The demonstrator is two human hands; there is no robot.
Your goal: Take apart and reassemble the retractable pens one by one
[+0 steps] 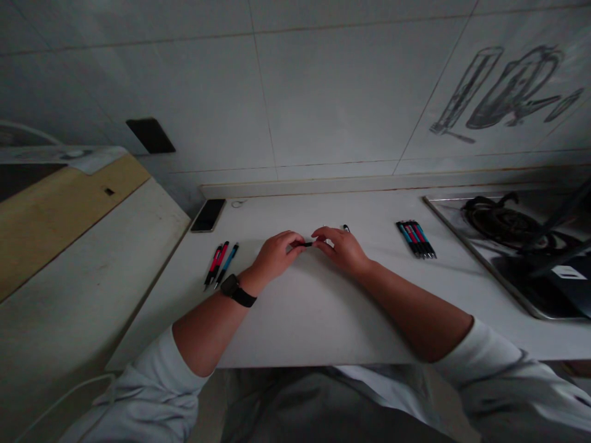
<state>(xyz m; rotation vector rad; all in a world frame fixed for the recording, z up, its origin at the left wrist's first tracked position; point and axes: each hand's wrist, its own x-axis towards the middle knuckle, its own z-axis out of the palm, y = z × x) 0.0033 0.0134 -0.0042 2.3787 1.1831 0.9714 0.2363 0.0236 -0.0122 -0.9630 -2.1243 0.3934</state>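
Note:
Both my hands rest on the white counter, fingertips meeting over a pen. My left hand, with a black watch on its wrist, is closed on the pen's left part. My right hand pinches the pen's right end, and a dark tip pokes out behind its fingers. Three pens, red and blue, lie to the left of my left hand. A row of several pens lies to the right of my right hand.
A dark phone lies at the counter's back left corner. A gas hob is set into the counter at the right. A wooden board and a grey surface slope away on the left. A tiled wall stands behind.

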